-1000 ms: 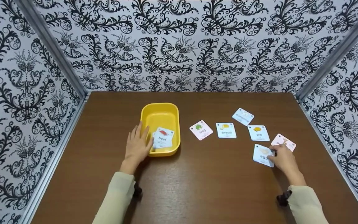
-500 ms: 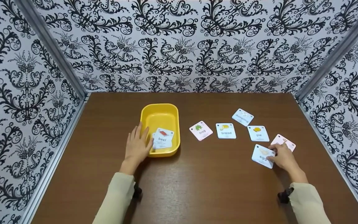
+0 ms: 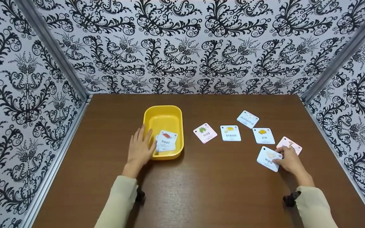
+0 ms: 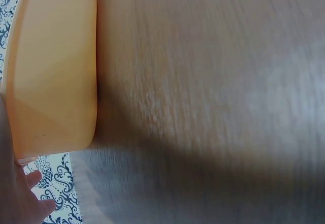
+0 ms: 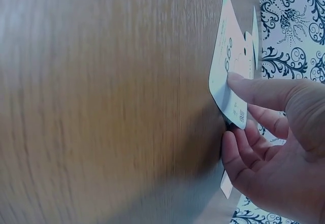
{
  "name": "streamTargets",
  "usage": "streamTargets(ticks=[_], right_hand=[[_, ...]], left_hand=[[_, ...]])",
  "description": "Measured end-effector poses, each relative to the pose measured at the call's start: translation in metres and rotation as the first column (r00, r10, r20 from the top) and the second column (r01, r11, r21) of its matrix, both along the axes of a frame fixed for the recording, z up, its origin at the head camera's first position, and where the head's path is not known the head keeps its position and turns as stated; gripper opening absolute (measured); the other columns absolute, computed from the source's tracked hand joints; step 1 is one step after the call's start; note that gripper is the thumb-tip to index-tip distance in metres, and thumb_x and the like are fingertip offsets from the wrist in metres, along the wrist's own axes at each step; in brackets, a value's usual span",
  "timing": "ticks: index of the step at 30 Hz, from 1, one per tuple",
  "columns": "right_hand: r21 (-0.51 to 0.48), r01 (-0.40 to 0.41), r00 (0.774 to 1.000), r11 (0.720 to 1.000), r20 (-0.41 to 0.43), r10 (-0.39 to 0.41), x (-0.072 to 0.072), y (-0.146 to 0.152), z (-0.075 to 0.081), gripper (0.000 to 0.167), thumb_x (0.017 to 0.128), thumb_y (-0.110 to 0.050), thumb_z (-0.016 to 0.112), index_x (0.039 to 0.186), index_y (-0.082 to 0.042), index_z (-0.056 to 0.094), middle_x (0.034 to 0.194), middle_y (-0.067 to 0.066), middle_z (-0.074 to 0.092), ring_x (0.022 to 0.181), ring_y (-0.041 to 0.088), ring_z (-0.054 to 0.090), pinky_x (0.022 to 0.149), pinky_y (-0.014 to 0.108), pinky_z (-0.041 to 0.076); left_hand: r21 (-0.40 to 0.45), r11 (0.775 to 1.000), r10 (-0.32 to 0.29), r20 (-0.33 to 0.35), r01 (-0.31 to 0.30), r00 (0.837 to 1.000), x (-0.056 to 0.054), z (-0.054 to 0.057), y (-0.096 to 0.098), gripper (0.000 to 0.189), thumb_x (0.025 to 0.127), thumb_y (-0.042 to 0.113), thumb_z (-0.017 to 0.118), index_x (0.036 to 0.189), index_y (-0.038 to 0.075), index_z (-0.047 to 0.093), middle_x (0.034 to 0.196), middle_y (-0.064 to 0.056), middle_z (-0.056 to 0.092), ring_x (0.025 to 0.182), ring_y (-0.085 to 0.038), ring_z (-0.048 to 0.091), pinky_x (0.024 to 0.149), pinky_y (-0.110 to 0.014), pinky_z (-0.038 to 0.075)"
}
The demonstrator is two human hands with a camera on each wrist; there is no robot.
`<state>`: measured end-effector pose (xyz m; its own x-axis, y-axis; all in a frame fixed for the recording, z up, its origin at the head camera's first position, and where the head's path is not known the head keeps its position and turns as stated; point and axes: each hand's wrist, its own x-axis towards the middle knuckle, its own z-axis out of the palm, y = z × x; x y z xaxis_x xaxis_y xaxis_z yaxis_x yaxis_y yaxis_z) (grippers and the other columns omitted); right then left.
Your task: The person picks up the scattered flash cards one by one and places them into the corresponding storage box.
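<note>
My left hand (image 3: 138,147) rests at the left rim of a yellow plastic tray (image 3: 163,111), fingers spread and thumb reaching over the edge. Inside the tray lies a "beef" picture card (image 3: 166,141), with another card's edge showing beneath. On the right, my right hand (image 3: 288,161) pinches the "egg" flashcard (image 3: 268,158) by its right side. The right wrist view shows the thumb on the face of this egg card (image 5: 228,56) and its near edge tipped up off the table. A pink card (image 3: 296,148) with an animal picture is partly hidden behind the right hand.
A pink "frog" card (image 3: 205,133), a "bread" card (image 3: 230,133), a "pie" card (image 3: 263,136) and a blue card (image 3: 247,119) lie face up on the brown table (image 3: 201,190). Patterned walls (image 3: 185,47) enclose the back and sides.
The egg card has shifted slightly left and tilted up in my right hand's grip. My left hand and the tray stay where they were.
</note>
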<state>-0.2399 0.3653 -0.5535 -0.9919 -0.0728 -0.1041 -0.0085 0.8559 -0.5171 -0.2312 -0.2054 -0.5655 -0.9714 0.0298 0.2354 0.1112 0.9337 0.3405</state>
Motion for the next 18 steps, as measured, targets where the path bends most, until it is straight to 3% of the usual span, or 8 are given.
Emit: streamTargets(ticks=[5, 13, 18], right_hand=[[-0.039, 0.009, 1.0, 0.999, -0.026, -0.01, 0.001, 0.0, 0.0018, 0.033, 0.082, 0.002, 0.071, 0.109, 0.017, 0.059, 0.106, 0.034, 0.059, 0.091, 0.036, 0.055, 0.079, 0.038, 0.045], [-0.107, 0.088, 0.995, 0.99, 0.066, -0.082, 0.0027, 0.0036, 0.0049, 0.036, 0.089, -0.003, 0.066, 0.118, 0.014, 0.054, 0.115, 0.036, 0.058, 0.1, 0.04, 0.056, 0.078, 0.033, 0.047], [-0.2, 0.12, 0.989, 0.972, 0.115, -0.098, 0.0016, 0.0061, 0.0044, 0.034, 0.092, -0.001, 0.063, 0.12, 0.016, 0.054, 0.115, 0.037, 0.057, 0.09, 0.024, 0.059, 0.065, 0.023, 0.053]], left_hand=[[0.013, 1.0, -0.002, 0.006, 0.002, 1.0, 0.001, 0.0015, 0.0001, 0.056, 0.1, 0.04, 0.05, 0.149, 0.012, 0.046, 0.163, -0.016, 0.026, 0.146, -0.041, 0.03, 0.12, -0.062, 0.025], [0.025, 1.0, 0.001, 0.014, -0.001, 1.0, 0.0011, 0.0012, -0.0001, 0.056, 0.101, 0.04, 0.049, 0.149, 0.013, 0.046, 0.164, -0.015, 0.025, 0.147, -0.041, 0.029, 0.12, -0.062, 0.024], [0.026, 1.0, 0.0, 0.016, 0.0, 1.0, 0.001, 0.0016, 0.0005, 0.056, 0.101, 0.041, 0.049, 0.15, 0.013, 0.045, 0.164, -0.015, 0.025, 0.148, -0.04, 0.029, 0.12, -0.062, 0.025]])
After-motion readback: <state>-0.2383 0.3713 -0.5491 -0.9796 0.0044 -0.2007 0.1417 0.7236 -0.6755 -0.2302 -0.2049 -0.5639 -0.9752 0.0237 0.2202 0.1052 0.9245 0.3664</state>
